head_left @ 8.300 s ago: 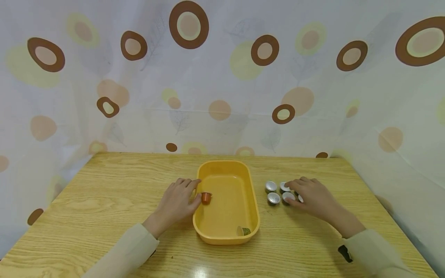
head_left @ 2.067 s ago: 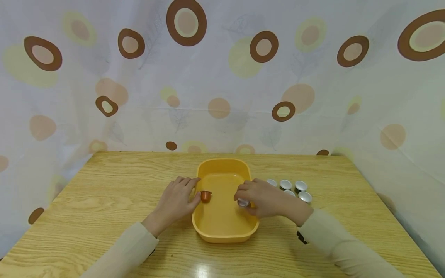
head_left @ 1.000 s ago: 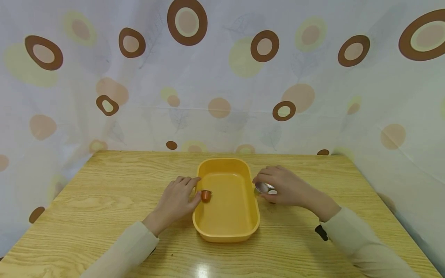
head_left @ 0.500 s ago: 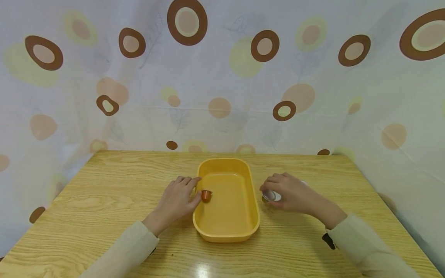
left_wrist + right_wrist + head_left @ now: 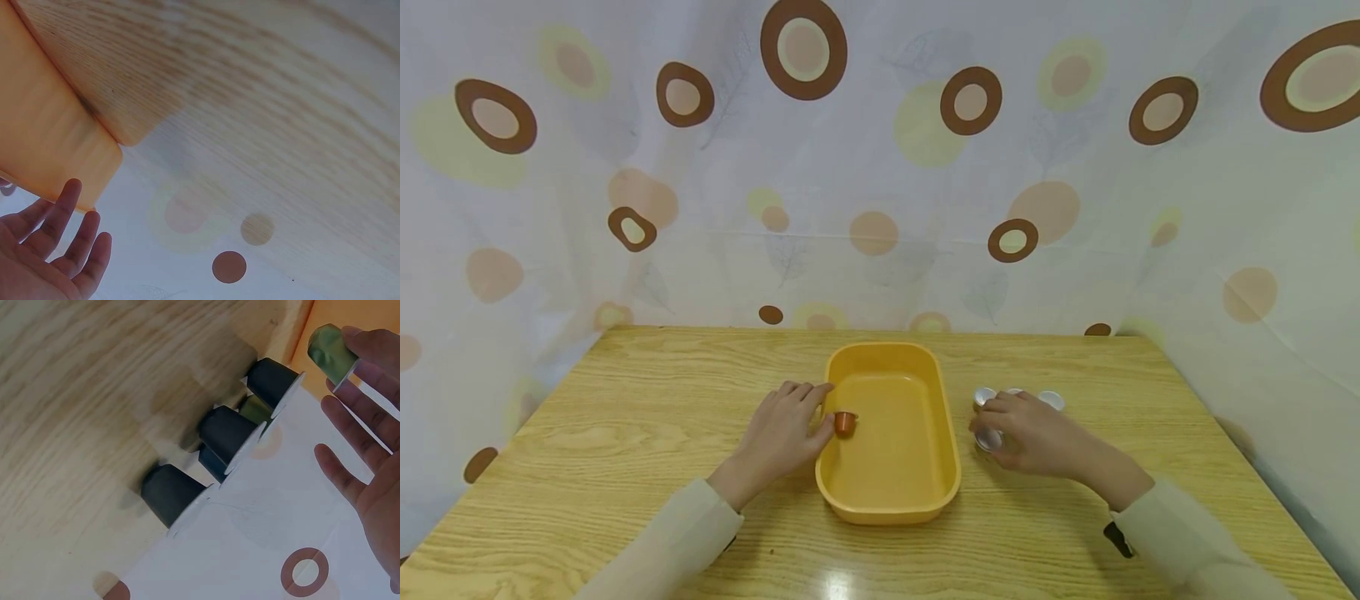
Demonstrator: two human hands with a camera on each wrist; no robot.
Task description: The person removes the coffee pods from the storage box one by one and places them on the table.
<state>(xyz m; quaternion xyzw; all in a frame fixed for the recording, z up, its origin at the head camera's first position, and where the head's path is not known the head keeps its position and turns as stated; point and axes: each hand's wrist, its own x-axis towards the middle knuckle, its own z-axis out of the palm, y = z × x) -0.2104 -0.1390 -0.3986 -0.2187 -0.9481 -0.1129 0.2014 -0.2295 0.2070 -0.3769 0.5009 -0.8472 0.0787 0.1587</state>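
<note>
My right hand (image 5: 1041, 437) pinches a green coffee capsule (image 5: 331, 353) between thumb and fingertips, low over the table. The silvery lid of that capsule faces up in the head view. Dark capsules (image 5: 230, 432) with pale lids stand close beside the hand, partly hidden behind it in the head view. My left hand (image 5: 782, 429) rests at the left rim of a yellow-orange tray (image 5: 887, 479), fingers loosely spread along its outer wall. The left thumb reaches over the rim, its tip right at the lid edge of an orange-brown capsule (image 5: 845, 423).
A wooden table (image 5: 625, 433) carries the tray and capsules. An olive capsule (image 5: 254, 409) shows behind the dark ones. A patterned cloth (image 5: 880, 192) hangs behind the table and along its sides.
The green capsule lay in the tray's front right corner; now my right hand holds it. That hand came back from over the tray to the table capsules. My left hand kept its place.
</note>
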